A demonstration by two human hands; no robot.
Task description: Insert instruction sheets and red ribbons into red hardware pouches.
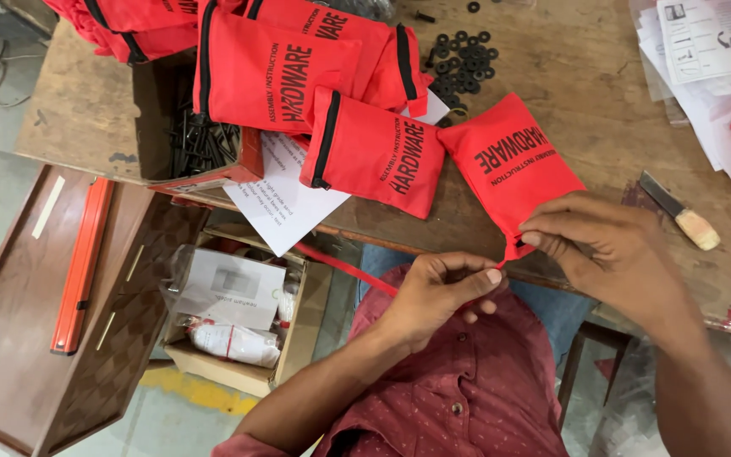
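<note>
A small red cloth pouch with black print (513,165) lies at the near edge of a worn wooden table (585,76). My right hand (607,250) pinches the pouch's gathered mouth. My left hand (437,292) is closed on the red drawstring (344,267), which runs from the pouch's mouth out to the left below the table edge. Both hands are close together just in front of the table.
Several more red pouches (374,152) lie piled to the left. A cardboard box of black screws (200,144), loose black washers (463,59), paper sheets (708,51) and a wooden-handled knife (678,211) are on the table. A carton of bagged parts (234,317) sits below.
</note>
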